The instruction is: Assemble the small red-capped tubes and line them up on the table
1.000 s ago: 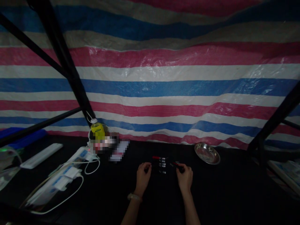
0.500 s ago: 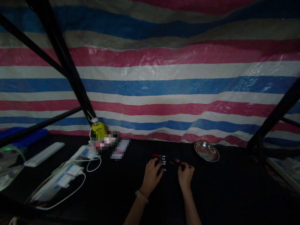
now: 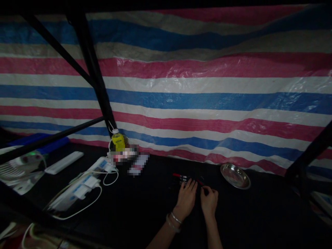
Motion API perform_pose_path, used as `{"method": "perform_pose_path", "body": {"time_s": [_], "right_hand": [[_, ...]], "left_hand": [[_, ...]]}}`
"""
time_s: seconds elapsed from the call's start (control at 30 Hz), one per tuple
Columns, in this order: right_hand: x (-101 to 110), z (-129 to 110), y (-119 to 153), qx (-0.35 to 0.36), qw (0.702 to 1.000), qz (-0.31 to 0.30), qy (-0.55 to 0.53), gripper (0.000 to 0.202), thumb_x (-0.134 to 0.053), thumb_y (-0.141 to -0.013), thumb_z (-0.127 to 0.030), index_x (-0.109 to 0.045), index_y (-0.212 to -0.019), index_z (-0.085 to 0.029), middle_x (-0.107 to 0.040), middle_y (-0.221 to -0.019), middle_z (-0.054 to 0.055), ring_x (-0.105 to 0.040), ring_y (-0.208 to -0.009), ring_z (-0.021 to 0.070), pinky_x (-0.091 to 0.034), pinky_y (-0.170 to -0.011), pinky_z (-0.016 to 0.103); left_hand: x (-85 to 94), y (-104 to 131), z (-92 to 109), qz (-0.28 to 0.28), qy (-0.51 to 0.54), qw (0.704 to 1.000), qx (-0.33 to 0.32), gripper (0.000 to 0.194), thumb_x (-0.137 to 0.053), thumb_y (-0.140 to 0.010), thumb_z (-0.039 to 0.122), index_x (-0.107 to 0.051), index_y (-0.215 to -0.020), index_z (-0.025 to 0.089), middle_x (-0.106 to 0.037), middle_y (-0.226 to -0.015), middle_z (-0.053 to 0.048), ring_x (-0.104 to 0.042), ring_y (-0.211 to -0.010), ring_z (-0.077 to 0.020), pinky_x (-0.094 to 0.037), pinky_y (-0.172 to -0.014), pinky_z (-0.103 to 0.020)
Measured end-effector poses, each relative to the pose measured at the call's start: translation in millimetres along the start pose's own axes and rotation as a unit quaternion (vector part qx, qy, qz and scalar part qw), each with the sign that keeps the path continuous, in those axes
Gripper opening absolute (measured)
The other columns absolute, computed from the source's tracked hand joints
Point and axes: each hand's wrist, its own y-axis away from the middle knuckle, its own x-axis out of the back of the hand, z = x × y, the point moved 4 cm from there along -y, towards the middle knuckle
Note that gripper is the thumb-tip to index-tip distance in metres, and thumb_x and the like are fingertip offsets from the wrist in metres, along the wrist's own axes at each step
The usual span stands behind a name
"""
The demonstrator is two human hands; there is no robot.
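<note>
Several dark markers point(image 3: 183, 179) lie side by side on the black table, the far one a red marker point(image 3: 177, 175). My left hand point(image 3: 185, 197), a bracelet and a bangle at its wrist, rests with fingers stretched out over the right ends of these markers and covers part of them. Just to its right, my right hand point(image 3: 210, 200) is closed in a pinch at the near end of another red marker point(image 3: 200, 182), which slants away from the fingertips. The dim light hides small details between the hands.
A round metal dish point(image 3: 235, 176) stands right of my hands. On the left are a yellow bottle point(image 3: 118, 141), a blurred flat item point(image 3: 139, 164), a power strip point(image 3: 77, 188) with white cables, a long white bar point(image 3: 64, 162) and a fan point(image 3: 15, 166). A striped tarp point(image 3: 181, 100) hangs behind.
My left hand has moved right, from the near side of the markers to over their right ends, closer to my right hand. The view has shifted slightly left.
</note>
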Motion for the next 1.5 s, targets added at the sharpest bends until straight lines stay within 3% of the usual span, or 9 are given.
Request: {"method": "perform_pose_path", "body": {"time_s": [0.27,0.47,0.67,0.97,1.2,1.3,1.4,1.5], "right_hand": [[0,-1,-1,-0.004,1.0,-0.005,-0.029,0.031,-0.048,-0.072,-0.038,-0.068,-0.078,-0.016,-0.057,-0.077,0.011,-0.055,-0.081,0.0267,-0.042,-0.075,0.035],[2,-1,-5,-0.046,0.987,0.007,-0.155,0.033,-0.049,-0.07,-0.045,-0.064,-0.077,-0.016,-0.064,-0.082,0.011,-0.058,-0.081,0.0257,-0.043,-0.078,0.036],[-1,-2,-4,-0.084,0.968,0.003,-0.236,0.034,-0.055,-0.068,-0.046,-0.064,-0.08,-0.015,-0.067,-0.081,0.008,-0.06,-0.077,0.0234,-0.045,-0.072,0.033],[4,-4,-3,-0.047,0.983,0.025,-0.178,0.034,-0.05,-0.073,-0.045,-0.063,-0.081,-0.015,-0.066,-0.081,0.01,-0.058,-0.074,0.0231,-0.043,-0.069,0.033],[9,4,-33,-0.011,0.993,0.042,-0.112,0.036,-0.042,-0.077,-0.046,-0.06,-0.084,-0.015,-0.064,-0.086,0.014,-0.056,-0.084,0.0267,-0.041,-0.078,0.038],[7,12,-44,-0.035,0.991,0.042,-0.125,0.039,-0.037,-0.079,-0.048,-0.056,-0.086,-0.015,-0.063,-0.086,0.013,-0.057,-0.08,0.0251,-0.042,-0.074,0.035],[3,16,-46,-0.053,0.99,0.044,-0.126,0.038,-0.035,-0.079,-0.049,-0.053,-0.086,-0.017,-0.062,-0.084,0.012,-0.058,-0.077,0.024,-0.042,-0.07,0.033],[0,15,-41,-0.063,0.987,0.052,-0.135,0.036,-0.035,-0.078,-0.049,-0.051,-0.088,-0.018,-0.062,-0.086,0.012,-0.058,-0.079,0.0236,-0.042,-0.07,0.032]], "left_hand": [[-7.2,4,-7,-0.034,-0.038,0.999,0.003,0.037,-0.04,-0.087,0.016,-0.049,-0.123,0.023,-0.058,-0.122,-0.003,-0.041,-0.122,-0.0202,-0.025,-0.104,-0.044],[2.2,4,-8,0.035,-0.018,0.998,0.055,0.032,-0.041,-0.088,0.018,-0.053,-0.117,0.021,-0.058,-0.122,-0.005,-0.041,-0.122,-0.0208,-0.022,-0.105,-0.046],[6.8,3,-10,0.017,0.019,0.997,0.067,0.029,-0.041,-0.086,0.01,-0.059,-0.105,0.022,-0.065,-0.103,-0.002,-0.046,-0.118,-0.019,-0.019,-0.105,-0.048],[10.8,0,-9,-0.012,0.064,0.996,0.059,0.03,-0.042,-0.083,0.005,-0.062,-0.097,0.023,-0.066,-0.098,-0.001,-0.051,-0.107,-0.0174,-0.019,-0.102,-0.045],[15.3,1,-4,-0.015,0.062,0.997,0.042,0.03,-0.042,-0.082,0.006,-0.062,-0.099,0.022,-0.063,-0.099,-0.003,-0.05,-0.104,-0.0183,-0.022,-0.1,-0.044],[19.7,-11,2,-0.009,0.067,0.997,0.023,0.031,-0.041,-0.083,0.008,-0.06,-0.103,0.023,-0.062,-0.103,-0.003,-0.049,-0.104,-0.0171,-0.027,-0.099,-0.041],[22.8,-38,8,-0.008,0.057,0.998,0.011,0.036,-0.039,-0.084,0.009,-0.056,-0.113,0.023,-0.056,-0.121,-0.004,-0.045,-0.112,-0.018,-0.032,-0.096,-0.037],[16.4,-71,12,-0.059,0.025,0.998,-0.026,0.039,-0.041,-0.082,0.007,-0.055,-0.116,0.022,-0.051,-0.129,-0.005,-0.043,-0.117,-0.0211,-0.034,-0.094,-0.039]]}}
